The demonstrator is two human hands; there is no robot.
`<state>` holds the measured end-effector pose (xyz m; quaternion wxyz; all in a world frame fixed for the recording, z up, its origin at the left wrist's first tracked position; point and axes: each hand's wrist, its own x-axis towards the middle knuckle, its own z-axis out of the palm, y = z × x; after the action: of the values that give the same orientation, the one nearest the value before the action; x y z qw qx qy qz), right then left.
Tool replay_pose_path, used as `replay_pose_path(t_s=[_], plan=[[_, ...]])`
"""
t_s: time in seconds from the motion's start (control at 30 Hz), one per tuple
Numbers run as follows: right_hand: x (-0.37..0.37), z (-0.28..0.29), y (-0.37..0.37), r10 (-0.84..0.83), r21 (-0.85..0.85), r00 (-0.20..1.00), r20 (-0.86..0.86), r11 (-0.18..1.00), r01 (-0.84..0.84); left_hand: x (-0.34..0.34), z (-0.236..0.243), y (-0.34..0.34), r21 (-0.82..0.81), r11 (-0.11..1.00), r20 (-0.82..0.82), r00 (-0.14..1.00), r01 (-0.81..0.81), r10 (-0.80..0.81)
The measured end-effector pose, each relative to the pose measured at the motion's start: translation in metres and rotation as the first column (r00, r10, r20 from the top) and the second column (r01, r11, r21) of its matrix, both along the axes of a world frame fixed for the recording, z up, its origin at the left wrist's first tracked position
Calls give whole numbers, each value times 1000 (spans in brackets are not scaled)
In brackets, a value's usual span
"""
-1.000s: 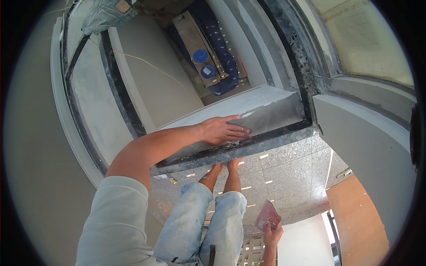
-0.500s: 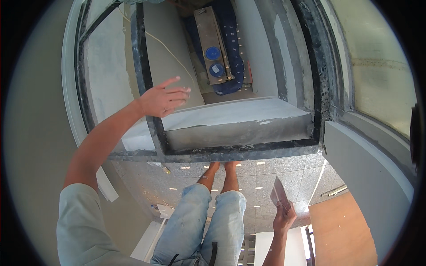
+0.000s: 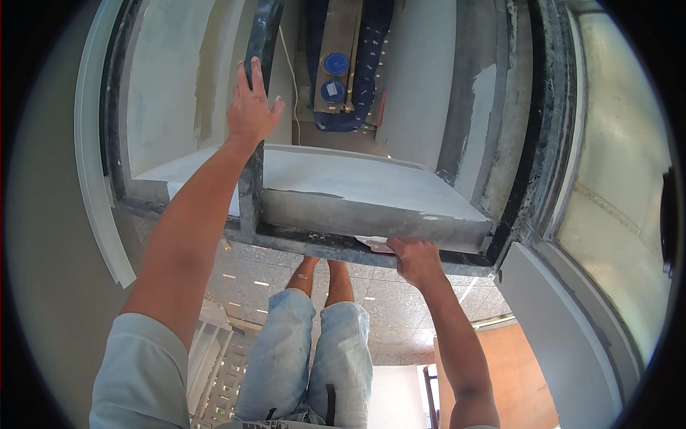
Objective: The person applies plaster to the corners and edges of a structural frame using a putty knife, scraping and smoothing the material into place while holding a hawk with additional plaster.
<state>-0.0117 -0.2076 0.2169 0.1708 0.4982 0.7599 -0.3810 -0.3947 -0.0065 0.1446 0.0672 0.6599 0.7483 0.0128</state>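
Note:
My left hand [image 3: 250,113] lies against the dark upright bar [image 3: 251,187] of the window frame, its fingers stretched out and the thumb spread to the side. Closed around a putty knife [image 3: 376,244], my right hand [image 3: 419,263] is at the dark bottom rail [image 3: 314,245] of the frame. The knife's blade points left, toward the grey front face [image 3: 379,214] of the sill. White putty coats the sill top [image 3: 350,171] behind it. Whether the blade touches the rail or the sill face, I cannot tell.
Beyond the sill, two blue round lids [image 3: 334,77] sit on a brown board [image 3: 334,32] over a dark blue cloth [image 3: 364,93]. A pale cable [image 3: 289,64] hangs beside the bar. At right stands a grey panel [image 3: 554,322]; tiled floor [image 3: 400,307] lies below.
My left hand has moved up and come to rest on the upright bar. My right hand has brought the putty knife up from low at the right to the bottom rail.

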Motion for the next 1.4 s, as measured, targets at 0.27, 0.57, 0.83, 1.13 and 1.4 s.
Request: replay_pose_path(t_s=[0.27, 0.57, 0.83, 1.13, 1.4], plan=[[-12, -49, 27, 95, -20, 988, 120, 995, -93, -6, 2, -3, -7, 998, 37, 997, -69, 69], [1, -40, 59, -145, 286, 976, 164, 954, 93, -3, 2, 1, -27, 992, 119, 985, -121, 123], [4, -7, 26, -34, 157, 994, 104, 988, 18, -4, 4, 3, -63, 988, 119, 982, -138, 145], [-8, -35, -12, 43, 257, 999, 8, 965, -43, -7, 2, -1, -70, 986, 115, 980, -153, 160], [18, -24, 47, 27, 508, 1000, 16, 861, -31, -5, -3, -3, -34, 990, 108, 984, -137, 140]])
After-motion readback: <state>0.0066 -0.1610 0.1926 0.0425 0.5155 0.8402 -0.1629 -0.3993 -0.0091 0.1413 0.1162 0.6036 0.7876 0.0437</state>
